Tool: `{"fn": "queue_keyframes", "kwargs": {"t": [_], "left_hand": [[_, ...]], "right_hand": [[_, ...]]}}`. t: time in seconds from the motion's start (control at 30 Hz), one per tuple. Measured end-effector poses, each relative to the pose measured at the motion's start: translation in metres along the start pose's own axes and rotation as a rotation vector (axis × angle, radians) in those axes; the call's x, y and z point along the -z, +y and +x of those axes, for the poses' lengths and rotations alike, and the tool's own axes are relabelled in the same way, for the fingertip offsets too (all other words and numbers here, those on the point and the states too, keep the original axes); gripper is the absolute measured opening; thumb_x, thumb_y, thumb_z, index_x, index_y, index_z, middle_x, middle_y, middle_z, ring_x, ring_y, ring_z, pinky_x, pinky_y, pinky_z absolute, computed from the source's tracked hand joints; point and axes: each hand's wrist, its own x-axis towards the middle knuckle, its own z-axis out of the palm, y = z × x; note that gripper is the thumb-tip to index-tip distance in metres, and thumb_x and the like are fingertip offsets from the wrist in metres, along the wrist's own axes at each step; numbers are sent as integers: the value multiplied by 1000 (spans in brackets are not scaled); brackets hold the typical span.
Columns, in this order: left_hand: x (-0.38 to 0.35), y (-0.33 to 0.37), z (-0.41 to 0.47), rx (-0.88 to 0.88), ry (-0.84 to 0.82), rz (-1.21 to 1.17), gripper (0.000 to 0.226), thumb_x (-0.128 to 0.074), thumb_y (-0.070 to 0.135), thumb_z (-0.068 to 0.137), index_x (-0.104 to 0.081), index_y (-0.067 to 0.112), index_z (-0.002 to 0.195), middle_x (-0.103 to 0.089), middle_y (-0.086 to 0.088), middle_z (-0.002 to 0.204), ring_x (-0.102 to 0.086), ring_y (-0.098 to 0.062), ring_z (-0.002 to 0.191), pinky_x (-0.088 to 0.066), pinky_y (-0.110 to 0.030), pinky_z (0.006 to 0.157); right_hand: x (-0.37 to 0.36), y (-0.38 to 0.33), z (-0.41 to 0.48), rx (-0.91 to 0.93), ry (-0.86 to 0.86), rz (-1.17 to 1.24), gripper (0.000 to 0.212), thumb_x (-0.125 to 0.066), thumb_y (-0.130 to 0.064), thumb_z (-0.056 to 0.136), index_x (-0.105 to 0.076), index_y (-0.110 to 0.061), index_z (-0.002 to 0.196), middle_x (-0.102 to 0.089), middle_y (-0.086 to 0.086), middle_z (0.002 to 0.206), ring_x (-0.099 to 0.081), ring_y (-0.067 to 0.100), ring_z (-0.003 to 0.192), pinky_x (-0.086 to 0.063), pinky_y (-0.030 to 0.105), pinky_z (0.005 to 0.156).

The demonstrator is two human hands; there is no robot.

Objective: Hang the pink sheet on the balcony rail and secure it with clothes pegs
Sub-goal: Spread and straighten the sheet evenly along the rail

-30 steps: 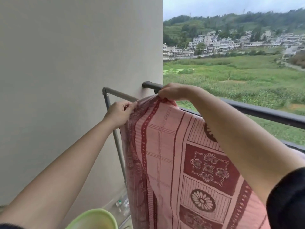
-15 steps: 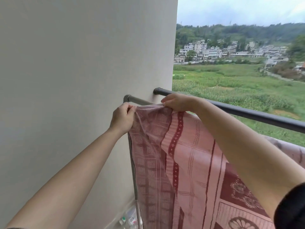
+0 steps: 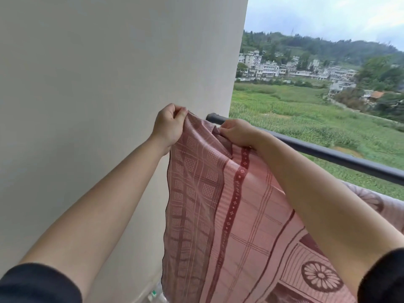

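Note:
The pink sheet [image 3: 236, 215], patterned with dark red bands, checks and flower medallions, hangs down in front of me. My left hand [image 3: 169, 124] pinches its top left corner, lifted close to the wall. My right hand [image 3: 237, 133] grips the top edge a little to the right, just beside the dark balcony rail [image 3: 328, 155]. The rail runs from the wall off to the right. Further right, part of the sheet [image 3: 376, 201] lies draped below the rail. No clothes pegs are in view.
A plain beige wall [image 3: 98, 106] fills the left half, right next to my left hand. Beyond the rail lie green fields and distant houses, far below. Small bottles [image 3: 156, 295] stand on the floor at the wall's foot.
Both hands have raised the sheet's corner and shifted it toward the wall end of the rail. The inner grey bar seen earlier is now hidden behind the sheet and my left hand.

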Motion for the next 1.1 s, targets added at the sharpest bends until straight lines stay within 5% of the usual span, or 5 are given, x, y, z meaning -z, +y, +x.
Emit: {"fn": "queue_keyframes", "kwargs": {"t": [0.17,0.43,0.63,0.87,1.1], "left_hand": [[0,-26,3,10,24,349,22,-48,26,100,-59,8,96,-60,1,88,-55,-20,83,-39,-28,71],[-2,-59,-22,240,-91,218,56,-43,61,92,-48,22,53,-45,14,53,-45,-15,60,-35,-32,56],[-23,-27,-7,160,-184,-2,32,-66,42,87,-72,13,77,-68,6,73,-61,-8,68,-49,-27,69],[-36,-27,4,229,218,338,26,-48,31,97,-61,8,97,-67,-11,101,-62,-32,97,-44,-34,75],[-68,1,-26,-353,189,685,27,-44,20,95,-59,12,114,-60,-14,115,-51,-33,110,-38,-44,88]], "right_hand": [[-3,-11,16,-38,401,62,28,-49,-37,102,-56,-16,120,-59,0,106,-56,15,89,-41,26,67],[-10,-5,4,-108,10,-51,55,-30,-46,106,-63,-6,124,-65,18,120,-61,33,111,-44,34,87],[8,10,-18,42,105,-202,63,-24,-49,105,-68,-5,105,-67,9,92,-62,25,85,-49,35,74],[21,58,-79,-45,-51,-209,67,-23,-75,93,-73,-30,93,-69,-5,89,-66,11,81,-55,33,76],[35,99,-139,-126,109,-350,83,-13,-78,90,-74,-21,87,-70,0,76,-68,18,71,-60,37,65]]}}
